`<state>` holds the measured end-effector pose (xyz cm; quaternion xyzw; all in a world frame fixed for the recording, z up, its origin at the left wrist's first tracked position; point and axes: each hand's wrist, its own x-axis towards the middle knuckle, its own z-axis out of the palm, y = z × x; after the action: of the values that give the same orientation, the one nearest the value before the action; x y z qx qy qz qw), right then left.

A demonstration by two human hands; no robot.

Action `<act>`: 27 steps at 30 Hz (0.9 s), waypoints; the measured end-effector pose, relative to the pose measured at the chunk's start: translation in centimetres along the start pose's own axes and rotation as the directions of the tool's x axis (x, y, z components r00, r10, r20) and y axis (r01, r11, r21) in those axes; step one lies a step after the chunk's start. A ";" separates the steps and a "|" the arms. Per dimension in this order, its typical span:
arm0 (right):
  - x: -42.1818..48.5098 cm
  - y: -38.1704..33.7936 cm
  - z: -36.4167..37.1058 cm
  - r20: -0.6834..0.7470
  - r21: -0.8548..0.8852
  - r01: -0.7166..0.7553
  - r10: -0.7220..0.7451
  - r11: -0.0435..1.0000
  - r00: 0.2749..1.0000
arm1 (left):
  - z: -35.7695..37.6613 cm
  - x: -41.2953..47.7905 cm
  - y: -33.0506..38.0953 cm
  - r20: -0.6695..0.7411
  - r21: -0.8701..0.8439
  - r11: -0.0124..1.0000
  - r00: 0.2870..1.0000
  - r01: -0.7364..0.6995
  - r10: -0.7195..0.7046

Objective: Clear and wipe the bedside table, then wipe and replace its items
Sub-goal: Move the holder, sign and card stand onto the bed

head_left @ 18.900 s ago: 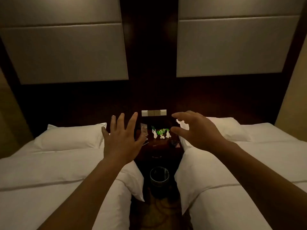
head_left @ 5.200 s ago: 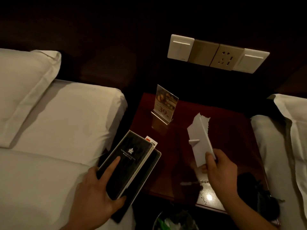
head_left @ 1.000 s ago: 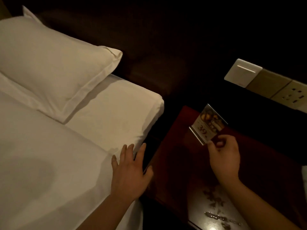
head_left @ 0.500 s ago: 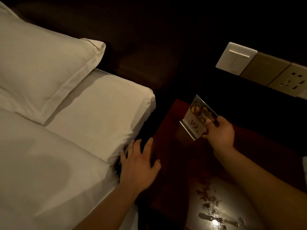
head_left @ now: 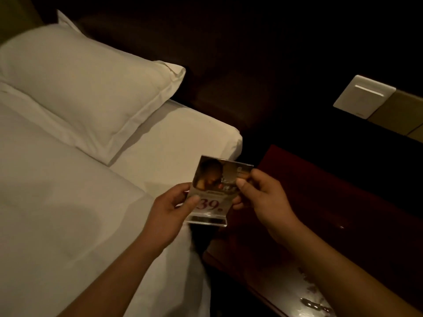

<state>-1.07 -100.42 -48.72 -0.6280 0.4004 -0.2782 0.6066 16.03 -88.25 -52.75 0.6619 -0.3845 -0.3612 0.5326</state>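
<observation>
1. Sign stand, clear acrylic with a printed card reading "39.", is held up in both hands. It is off the desk, over the gap between the bed edge and the desk's left edge.
2. Left hand: the forearm comes in from bottom centre-left over the bed sheet, palm turned right. The fingers are curled. The thumb lies on the front face at the lower left edge of the sign stand and the other fingers go behind it, so the hand pinches that edge.
3. Right hand: the forearm enters from the bottom right corner, crossing over the desk. The thumb presses on the front face at the upper right edge and the other fingers curl behind the right edge, also a pinch.
4. The sign stand sits between the two hands, one hand on each side edge. The middle of the card and the base show uncovered.
5. The printed face points toward the camera, with the photo part on top, the red "39." below and the clear base lip at the bottom.
6. The long axis runs bottom to top in the view, roughly upright, with the top leaning slightly right toward the desk.
7. The desk is dark red-brown and glossy, with a pale streaky shine at the near corner.
8. A white pillow lies on the bed at upper left. A wall switch sits at upper right on the dark panel.
</observation>
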 end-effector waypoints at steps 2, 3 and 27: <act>-0.4 -0.3 2.8 0.056 0.045 -0.031 0.028 0.999 0.998 | -2.6 -1.4 0.0 -0.039 -0.004 0.999 0.999 0.033 -0.033; -0.7 -0.3 4.3 0.086 0.056 -0.043 0.038 0.997 0.996 | -3.9 -2.2 -0.2 -0.053 -0.013 0.998 0.997 0.057 -0.058; -15.7 3.6 49.2 0.727 -0.491 0.475 0.043 0.730 0.685 | -40.9 -36.2 -10.6 -0.786 -0.316 0.923 0.485 0.219 -0.384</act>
<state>31.21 -60.51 -55.53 -0.8989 0.1288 0.0605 0.4144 37.55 -36.96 -53.69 0.7607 0.0715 -0.1215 0.6336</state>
